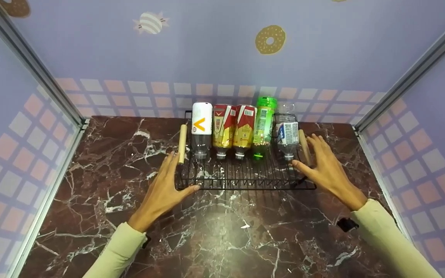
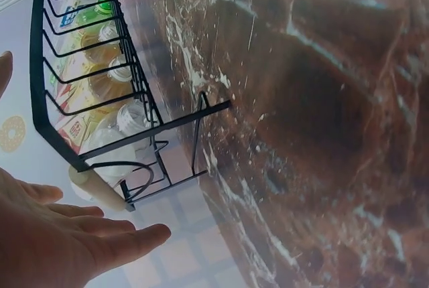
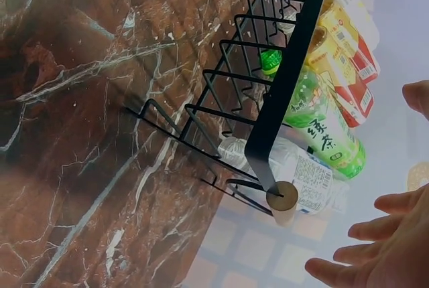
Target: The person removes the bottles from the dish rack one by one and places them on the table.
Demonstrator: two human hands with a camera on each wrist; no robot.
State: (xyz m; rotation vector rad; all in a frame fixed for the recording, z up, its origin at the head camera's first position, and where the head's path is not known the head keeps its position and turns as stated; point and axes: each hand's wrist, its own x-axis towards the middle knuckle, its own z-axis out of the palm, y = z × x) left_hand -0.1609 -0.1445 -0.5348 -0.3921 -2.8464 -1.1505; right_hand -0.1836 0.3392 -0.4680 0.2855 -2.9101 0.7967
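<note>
A black wire rack (image 1: pixel 245 184) with a pale wooden handle at each end holds several bottles lying with their caps toward me. From left to right lie a white-labelled bottle (image 1: pixel 202 125), two red-and-yellow bottles (image 1: pixel 223 125), a green tea bottle (image 3: pixel 323 124) and a clear bottle (image 1: pixel 288 133) with a white-and-blue label. My left hand (image 1: pixel 164 185) is beside the left handle (image 1: pixel 182 143), fingers straight and thumb spread. Near the right handle (image 3: pixel 282 201), my right hand (image 1: pixel 325 166) has its fingers extended. Both wrist views show a gap between fingers and handle.
The rack stands on a dark red marbled tabletop (image 1: pixel 222 231), close to the back wall (image 1: pixel 214 50). Purple side walls with pink and white squares flank the table, with metal strips (image 1: pixel 45 73) at the corners.
</note>
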